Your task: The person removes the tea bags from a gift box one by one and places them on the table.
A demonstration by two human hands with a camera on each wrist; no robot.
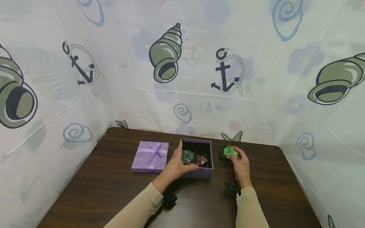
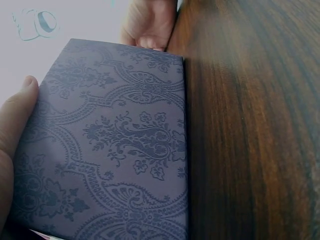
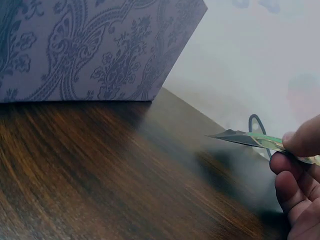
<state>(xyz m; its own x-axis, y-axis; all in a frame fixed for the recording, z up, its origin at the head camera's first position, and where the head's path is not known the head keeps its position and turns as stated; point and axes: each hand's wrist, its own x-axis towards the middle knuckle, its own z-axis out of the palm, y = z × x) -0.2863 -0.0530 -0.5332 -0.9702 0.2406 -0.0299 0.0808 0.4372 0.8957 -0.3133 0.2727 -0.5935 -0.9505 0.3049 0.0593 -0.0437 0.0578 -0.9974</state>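
An open purple gift box [image 1: 199,173] stands near the back of the table, its wall patterned in the left wrist view. My left hand [image 1: 174,166] grips it at the near left corner, thumb along the front rim and fingers at the left side. Inside lie flat patterned pieces [image 1: 201,160], one with a dark green label [image 1: 188,155]; their kind is unclear. To the right of the box, my right hand [image 1: 241,164] pinches a thin green-and-black flat piece [image 1: 229,151] between thumb and fingers. It is seen nearly edge-on, above the table, in the right wrist view.
A purple lid [image 1: 145,158] with a ribbon bow [image 1: 156,150] lies left of the box. Around the dark wooden table [image 1: 99,190], a printed cloth backdrop [image 1: 196,104] hangs at the back and sides.
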